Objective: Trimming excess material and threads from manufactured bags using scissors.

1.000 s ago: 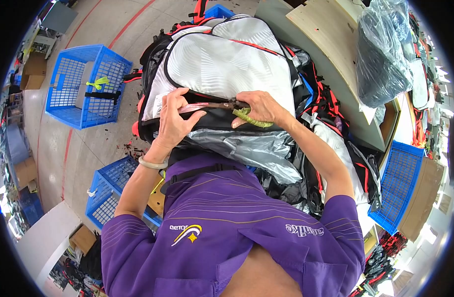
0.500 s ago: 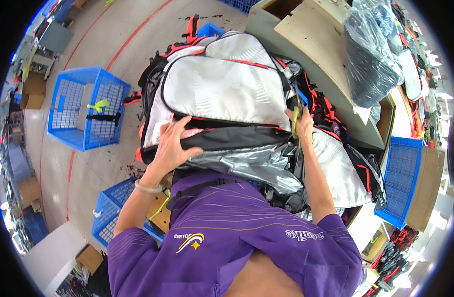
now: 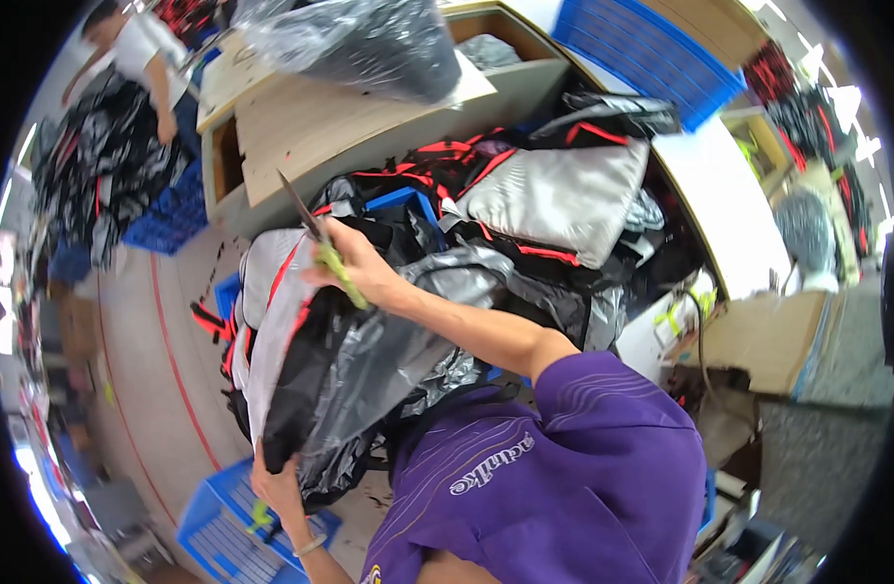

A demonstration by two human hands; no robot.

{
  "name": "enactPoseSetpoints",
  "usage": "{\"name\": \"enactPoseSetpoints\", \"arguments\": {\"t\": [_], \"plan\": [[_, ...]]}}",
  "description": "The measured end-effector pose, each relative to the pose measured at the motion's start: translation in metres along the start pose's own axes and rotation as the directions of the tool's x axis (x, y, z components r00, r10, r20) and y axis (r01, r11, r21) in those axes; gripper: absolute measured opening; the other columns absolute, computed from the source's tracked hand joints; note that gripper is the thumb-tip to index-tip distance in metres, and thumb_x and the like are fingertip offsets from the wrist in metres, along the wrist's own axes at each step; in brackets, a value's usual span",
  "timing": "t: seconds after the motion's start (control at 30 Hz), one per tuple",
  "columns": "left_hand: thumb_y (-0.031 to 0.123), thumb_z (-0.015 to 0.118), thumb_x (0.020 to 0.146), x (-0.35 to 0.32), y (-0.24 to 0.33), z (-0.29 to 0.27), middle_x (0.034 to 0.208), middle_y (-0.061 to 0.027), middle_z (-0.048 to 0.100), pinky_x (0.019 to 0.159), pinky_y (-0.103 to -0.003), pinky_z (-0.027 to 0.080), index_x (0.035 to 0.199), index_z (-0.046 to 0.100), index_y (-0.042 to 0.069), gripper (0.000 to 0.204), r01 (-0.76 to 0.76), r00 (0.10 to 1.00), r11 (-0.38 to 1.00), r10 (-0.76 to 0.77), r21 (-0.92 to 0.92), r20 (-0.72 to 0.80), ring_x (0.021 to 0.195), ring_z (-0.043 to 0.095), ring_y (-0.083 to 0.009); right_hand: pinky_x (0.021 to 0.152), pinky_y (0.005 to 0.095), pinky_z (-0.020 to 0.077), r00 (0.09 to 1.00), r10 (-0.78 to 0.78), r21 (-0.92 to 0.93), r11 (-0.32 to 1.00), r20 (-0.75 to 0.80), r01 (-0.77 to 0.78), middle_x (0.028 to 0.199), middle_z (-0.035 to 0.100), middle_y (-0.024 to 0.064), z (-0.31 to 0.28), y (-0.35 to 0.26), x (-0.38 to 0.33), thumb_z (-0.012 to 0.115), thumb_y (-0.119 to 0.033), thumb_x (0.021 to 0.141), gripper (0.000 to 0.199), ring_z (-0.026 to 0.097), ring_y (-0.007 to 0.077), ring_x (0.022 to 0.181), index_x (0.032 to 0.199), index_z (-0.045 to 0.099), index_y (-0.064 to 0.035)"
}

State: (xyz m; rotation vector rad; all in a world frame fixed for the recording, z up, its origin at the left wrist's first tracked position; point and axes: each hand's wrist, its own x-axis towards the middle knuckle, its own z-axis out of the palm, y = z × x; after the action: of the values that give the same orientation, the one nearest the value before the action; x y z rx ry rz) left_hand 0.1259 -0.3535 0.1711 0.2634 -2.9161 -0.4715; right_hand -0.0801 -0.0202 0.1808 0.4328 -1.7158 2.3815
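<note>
A silver-white and black bag with red-orange trim and a grey shiny lining hangs edge-on in front of me, at the left of the pile. My left hand is closed on its lower edge, the fingertips partly hidden behind the fabric. Scissors with yellow-green handles are in my right hand, their dark blades pointing up and to the left. That hand is against the bag's upper edge; whether it also pinches the fabric I cannot tell.
Behind lies another silver-white bag on a heap of black and red pieces. A wooden bench bears a plastic-wrapped bundle. Blue crates stand at the lower left and upper right. A person stands at the far left.
My view has swung to the right. The bag, flat on the pile before, is now lifted and turned on edge. My left hand has moved down to its lower edge; the scissors stay in my right hand.
</note>
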Motion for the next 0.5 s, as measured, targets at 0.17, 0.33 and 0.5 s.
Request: {"name": "enactPoseSetpoints", "arguments": {"t": [0.17, 0.33, 0.5], "plan": [[0.002, 0.071, 0.070, 0.087, 0.100, -0.092, 0.073, -0.0201, 0.058, 0.062, -0.044, 0.042, 0.086, 0.063, -0.003, 0.020, -0.432, 0.847, 0.895, 0.446, 0.114, -0.289, 0.068, 0.057, -0.0370, 0.062, 0.0259, 0.0444, 0.882, -0.438, -0.228, 0.889, -0.171, 0.397, 0.075, 0.047, -0.0041, -0.050, -0.145, 0.049, 0.082, -0.008, 0.067, 0.033, 0.049, 0.0070, 0.070, 0.082, 0.052, -0.0077], [-0.001, 0.075, 0.070, 0.141, 0.268, -0.144, 0.095, -0.0155, 0.067, 0.075, -0.037, 0.050, 0.101, 0.065, -0.001, 0.032, -0.789, 0.499, 0.606, 0.728, 0.102, -0.470, 0.087, 0.065, -0.0313, 0.060, 0.0339, 0.0546, 0.736, -0.668, -0.275, 0.732, -0.108, 0.624, 0.081, 0.065, 0.0104, -0.283, -0.349, 0.022, 0.028, -0.061, 0.095, 0.069, 0.064, 0.0221, 0.067, 0.101, 0.059, 0.0001], [0.011, 0.064, 0.067, 0.144, 0.389, -0.080, 0.082, -0.0109, 0.063, 0.066, -0.038, 0.049, 0.080, 0.059, 0.006, 0.015, -0.976, 0.065, 0.187, 0.745, 0.115, -0.664, 0.076, 0.063, -0.0257, 0.083, 0.0328, 0.0537, 0.180, -0.783, -0.798, -0.603, 0.595, 0.014, 0.103, 0.068, 0.0115, -0.263, -0.450, -0.119, 0.064, -0.010, 0.084, 0.031, 0.067, 0.0227, 0.084, 0.110, 0.061, 0.0068]]}}
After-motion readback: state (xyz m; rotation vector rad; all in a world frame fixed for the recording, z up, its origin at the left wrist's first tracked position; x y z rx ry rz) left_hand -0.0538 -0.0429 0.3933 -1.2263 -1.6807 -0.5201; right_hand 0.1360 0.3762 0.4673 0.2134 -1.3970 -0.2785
